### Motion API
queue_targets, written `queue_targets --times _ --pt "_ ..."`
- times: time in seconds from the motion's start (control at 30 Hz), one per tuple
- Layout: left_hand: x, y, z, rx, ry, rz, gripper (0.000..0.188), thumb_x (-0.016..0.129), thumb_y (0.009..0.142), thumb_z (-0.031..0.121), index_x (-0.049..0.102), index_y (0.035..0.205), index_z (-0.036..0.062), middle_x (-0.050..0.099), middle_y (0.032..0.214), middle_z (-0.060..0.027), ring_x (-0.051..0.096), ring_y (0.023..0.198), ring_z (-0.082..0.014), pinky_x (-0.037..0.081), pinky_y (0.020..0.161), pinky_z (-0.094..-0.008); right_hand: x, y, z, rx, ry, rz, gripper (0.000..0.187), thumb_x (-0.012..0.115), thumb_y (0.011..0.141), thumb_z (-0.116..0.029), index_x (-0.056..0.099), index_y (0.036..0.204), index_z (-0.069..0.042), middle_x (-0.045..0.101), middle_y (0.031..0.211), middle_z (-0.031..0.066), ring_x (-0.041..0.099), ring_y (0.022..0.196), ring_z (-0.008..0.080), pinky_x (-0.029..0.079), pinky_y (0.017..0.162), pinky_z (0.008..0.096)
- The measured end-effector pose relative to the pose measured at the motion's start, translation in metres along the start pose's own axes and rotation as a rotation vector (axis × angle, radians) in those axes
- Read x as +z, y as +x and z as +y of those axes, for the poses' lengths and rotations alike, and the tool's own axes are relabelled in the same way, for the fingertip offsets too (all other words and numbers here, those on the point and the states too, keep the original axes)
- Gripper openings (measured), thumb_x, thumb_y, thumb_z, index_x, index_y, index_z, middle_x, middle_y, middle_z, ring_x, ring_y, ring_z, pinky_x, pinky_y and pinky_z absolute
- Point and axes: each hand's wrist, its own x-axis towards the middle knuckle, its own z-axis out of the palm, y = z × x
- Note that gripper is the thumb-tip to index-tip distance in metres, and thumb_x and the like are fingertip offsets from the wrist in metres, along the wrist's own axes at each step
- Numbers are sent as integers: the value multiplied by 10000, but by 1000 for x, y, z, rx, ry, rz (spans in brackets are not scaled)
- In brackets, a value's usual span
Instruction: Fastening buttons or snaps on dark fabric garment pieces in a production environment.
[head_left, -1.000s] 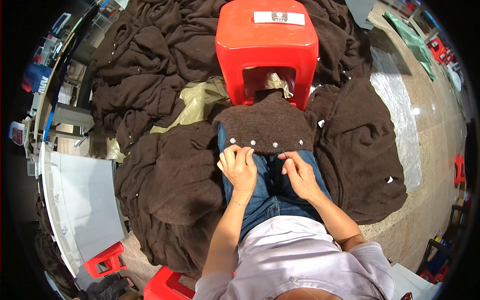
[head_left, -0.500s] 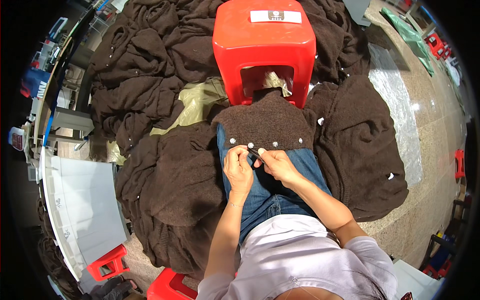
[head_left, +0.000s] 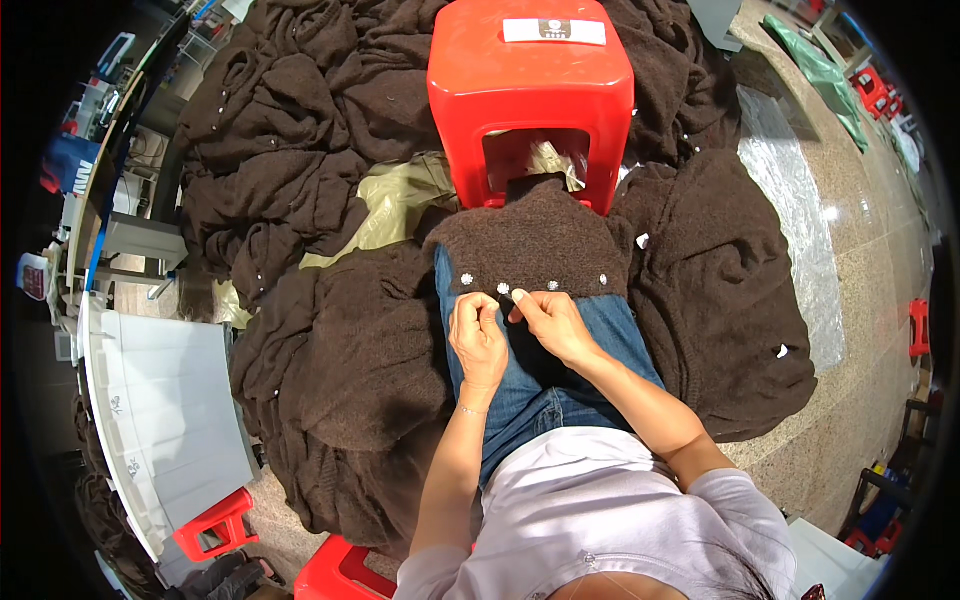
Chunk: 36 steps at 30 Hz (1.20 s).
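Across my lap lies a brown knit garment (head_left: 540, 235), its near edge set with several shiny, flower-like buttons (head_left: 553, 286). My left hand (head_left: 478, 340) is closed in a pinch at that edge, just below and left of the second button (head_left: 503, 288). Fingers bent together, my right hand (head_left: 555, 325) has its thumb tip right beside the same button. What lies between the fingers of either hand is hidden or too small to make out.
A red plastic stool (head_left: 530, 75) stands ahead of my knees, against the garment's far end. Heaps of brown knitwear (head_left: 350, 340) surround me. A pale panel (head_left: 175, 400) is at the left, and clear plastic sheeting (head_left: 795, 230) lies on the floor at the right.
The slim dark tool seen at my right fingers is no longer visible. My right fingertips have moved slightly up and left toward the second button; my left hand has barely moved.
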Motion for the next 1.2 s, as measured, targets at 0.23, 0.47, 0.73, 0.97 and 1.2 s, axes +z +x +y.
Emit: queue_targets --times 0.23,0.47,0.73,0.97,1.2 --pt "0 -1 -1 24 23 -16 134 555 957 159 534 886 47 581 847 -99 576 794 -312 446 741 -395 -1 -1 -1 -5 24 4 480 526 953 -400 713 797 14 649 652 120 616 641 174 474 639 345" --pt "-2 -3 -1 28 15 -27 153 538 971 175 534 884 49 576 844 -100 568 785 -314 433 729 -405 -2 0 5 -9 44 -26 493 522 951 -421 718 797 3 638 628 109 601 609 178 466 614 353" --pt "-2 -4 -2 13 21 -27 150 534 974 178 534 898 49 578 852 -105 561 788 -322 432 730 -405 -5 -9 -1 -39 -65 -27 523 507 953 -447 708 809 14 620 616 141 621 612 213 474 617 374" --pt "-2 -3 -1 71 46 -8 121 548 956 88 517 878 0 554 819 -119 556 725 -271 474 683 -350 -1 -6 -4 -71 -98 68 500 517 951 -428 700 783 5 600 591 146 618 588 231 467 595 381" --pt "-2 -4 0 82 34 0 127 549 955 90 519 869 1 551 812 -118 552 720 -272 468 675 -355 -3 -6 -1 -78 -84 73 490 527 948 -422 698 771 2 605 589 143 617 581 214 461 583 382"
